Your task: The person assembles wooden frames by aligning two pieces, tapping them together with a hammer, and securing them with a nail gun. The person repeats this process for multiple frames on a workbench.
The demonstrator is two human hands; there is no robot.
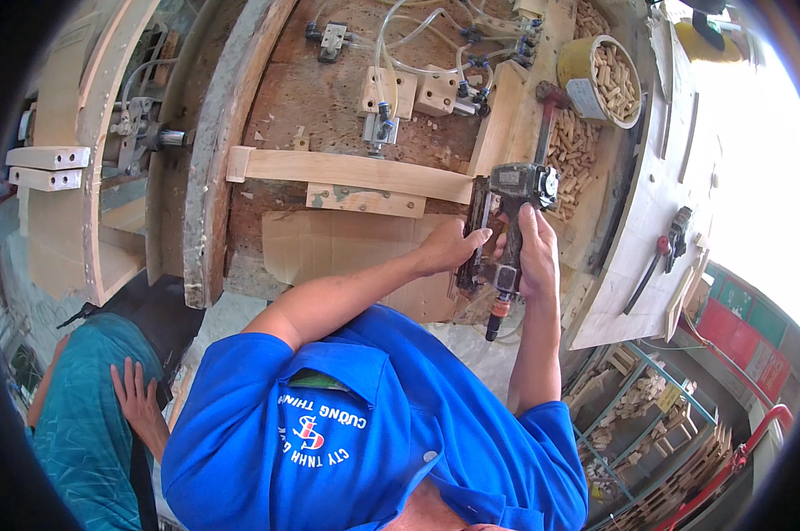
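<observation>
At 8 o'clock a co-worker's hand (137, 400) rests on teal clothing (90, 425); at 11, a pale wooden strip (355, 171) lies on the bench (280, 106). Toward 2 to 3 o'clock, the left hand (448, 248) grips the magazine (479, 212) of a black nail gun (513, 188) and the right hand (538, 252) clasps its handle, below a yellow bucket (577, 66) of dowels (616, 81).

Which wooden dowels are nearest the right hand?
The loose dowels on the near side of the yellow bucket, beside the black power tool; the other dowels sit in the bucket or beyond it.
</observation>
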